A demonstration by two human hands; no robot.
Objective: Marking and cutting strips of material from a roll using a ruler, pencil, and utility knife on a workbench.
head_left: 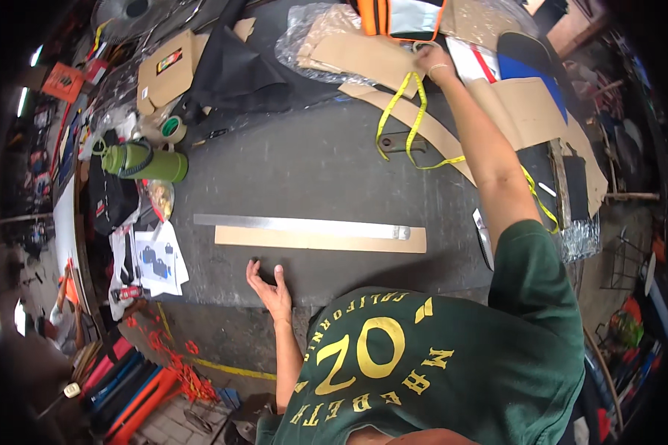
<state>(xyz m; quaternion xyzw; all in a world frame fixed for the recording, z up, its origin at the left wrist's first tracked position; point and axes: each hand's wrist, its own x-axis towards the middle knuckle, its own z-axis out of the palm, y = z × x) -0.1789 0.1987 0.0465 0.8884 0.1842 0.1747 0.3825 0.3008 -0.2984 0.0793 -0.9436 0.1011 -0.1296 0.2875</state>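
Observation:
My left hand [274,295] hovers palm up at the near edge of the dark table, its fingers apart and nothing in it. Just beyond it lies a long cardboard strip [274,240], with a steel ruler [297,224] resting along its far edge. My right arm stretches to the far side, where my right hand [433,63] bends its fingers at a small pale ring-shaped thing [424,46] that I cannot name. A yellow tape measure [421,111] hangs in loops just below that hand, over a curved cardboard piece [378,100].
A green bottle [159,165], tape roll [173,129] and printed sheet [158,261] stand or lie at left. Black fabric [237,74], cardboard pieces [364,61] and an orange-edged bag [408,18] fill the far side. A knife-like tool [484,239] lies at right. Another person [65,326] is far left.

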